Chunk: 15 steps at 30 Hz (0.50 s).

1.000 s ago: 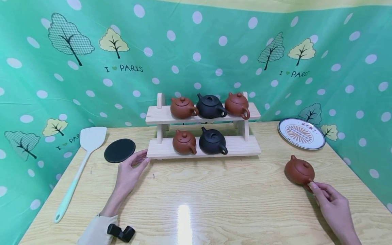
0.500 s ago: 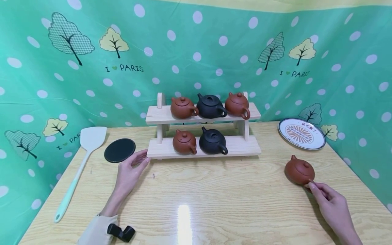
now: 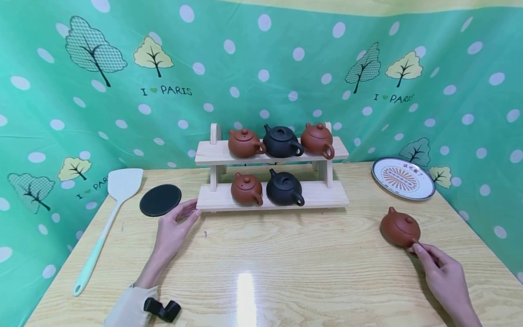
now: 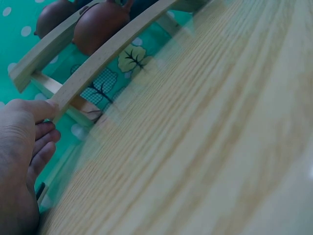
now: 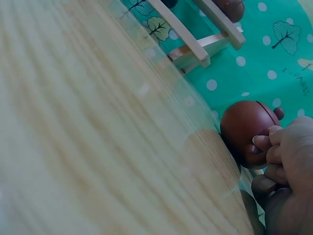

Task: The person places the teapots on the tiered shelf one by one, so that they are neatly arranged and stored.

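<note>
At the right of the head view, a reddish-brown teapot (image 3: 399, 229) rests on the table, its spout pointing away from me. My right hand (image 3: 446, 272) pinches its handle between thumb and fingers; the right wrist view has the curled fingers close against the teapot (image 5: 247, 127). On the left, my left hand (image 3: 173, 229) grips the left end of the lower board of a two-tier wooden shelf (image 3: 323, 195), thumb at the front edge. Two brown teapots flank a black teapot (image 3: 281, 141) on the upper board. A brown teapot (image 3: 246, 190) and a black teapot (image 3: 283, 188) sit below.
A round black coaster (image 3: 160, 200) lies beside my left hand. Further left is a spatula (image 3: 104, 236) with a white blade and pale green handle. A patterned white plate (image 3: 421, 193) stands at the back right. Green polka-dot cloth (image 3: 261, 54) hangs behind the table.
My right hand has shifted very slightly around the teapot's handle. The left hand, the shelf and the teapots stay where they were.
</note>
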### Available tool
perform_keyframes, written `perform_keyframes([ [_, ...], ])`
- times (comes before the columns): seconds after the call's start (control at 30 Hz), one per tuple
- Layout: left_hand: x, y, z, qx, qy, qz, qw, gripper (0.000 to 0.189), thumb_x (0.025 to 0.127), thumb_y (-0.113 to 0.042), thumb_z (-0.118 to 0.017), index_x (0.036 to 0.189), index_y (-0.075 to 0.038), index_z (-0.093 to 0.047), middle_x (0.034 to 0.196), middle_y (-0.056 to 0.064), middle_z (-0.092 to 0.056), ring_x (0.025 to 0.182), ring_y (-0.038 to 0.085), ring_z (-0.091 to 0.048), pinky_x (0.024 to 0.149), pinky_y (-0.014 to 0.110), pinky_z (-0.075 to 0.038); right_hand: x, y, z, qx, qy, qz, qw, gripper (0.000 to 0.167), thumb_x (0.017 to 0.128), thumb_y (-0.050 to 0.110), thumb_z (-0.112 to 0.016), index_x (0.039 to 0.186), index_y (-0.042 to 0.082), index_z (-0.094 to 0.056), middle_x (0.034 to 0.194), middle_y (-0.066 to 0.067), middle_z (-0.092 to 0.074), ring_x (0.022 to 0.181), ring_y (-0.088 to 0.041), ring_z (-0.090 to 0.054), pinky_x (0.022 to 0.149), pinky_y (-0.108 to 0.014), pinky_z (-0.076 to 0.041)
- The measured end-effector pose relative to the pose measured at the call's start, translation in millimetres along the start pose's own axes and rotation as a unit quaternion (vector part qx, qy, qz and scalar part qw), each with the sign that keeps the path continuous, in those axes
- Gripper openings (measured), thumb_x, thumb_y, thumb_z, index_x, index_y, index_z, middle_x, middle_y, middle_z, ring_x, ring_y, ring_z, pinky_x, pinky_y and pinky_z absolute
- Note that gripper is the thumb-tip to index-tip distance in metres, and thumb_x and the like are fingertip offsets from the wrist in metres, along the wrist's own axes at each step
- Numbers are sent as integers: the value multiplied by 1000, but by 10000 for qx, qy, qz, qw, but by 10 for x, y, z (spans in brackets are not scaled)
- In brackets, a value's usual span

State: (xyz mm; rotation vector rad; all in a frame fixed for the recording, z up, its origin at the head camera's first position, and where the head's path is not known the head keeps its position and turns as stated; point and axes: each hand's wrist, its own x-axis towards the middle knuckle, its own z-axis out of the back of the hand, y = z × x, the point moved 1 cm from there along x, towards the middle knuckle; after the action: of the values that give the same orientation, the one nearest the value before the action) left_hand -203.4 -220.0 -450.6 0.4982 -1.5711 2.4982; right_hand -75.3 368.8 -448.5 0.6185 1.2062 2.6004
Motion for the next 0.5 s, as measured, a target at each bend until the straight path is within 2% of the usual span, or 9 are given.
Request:
perform_keyframes([
  [0.2,4,-7,-2,13,-26,-4,10000,37,100,-18,-73,132,-2,-68,125,14,-72,107,13,-67,91,11,-50,0,15,-19,-105,-163,14,9998,33,107,14,-59,116,-17,-67,87,31,-65,87,20,-55,70,-1,-45],
  [0.33,15,34,-12,57,-65,-7,10000,36,99,-13,-73,132,1,-68,125,15,-71,108,19,-68,90,11,-50,2,35,-45,-224,-274,-30,9994,33,108,17,-59,114,-13,-70,85,29,-65,86,19,-54,68,-3,-46],
  [0.5,7,19,-19,123,-72,-35,9999,36,99,-9,-73,132,4,-66,125,19,-71,109,23,-68,90,10,-50,9,72,-46,-85,-320,82,9994,32,107,16,-60,111,-13,-71,86,28,-66,87,18,-56,70,-2,-45],
])
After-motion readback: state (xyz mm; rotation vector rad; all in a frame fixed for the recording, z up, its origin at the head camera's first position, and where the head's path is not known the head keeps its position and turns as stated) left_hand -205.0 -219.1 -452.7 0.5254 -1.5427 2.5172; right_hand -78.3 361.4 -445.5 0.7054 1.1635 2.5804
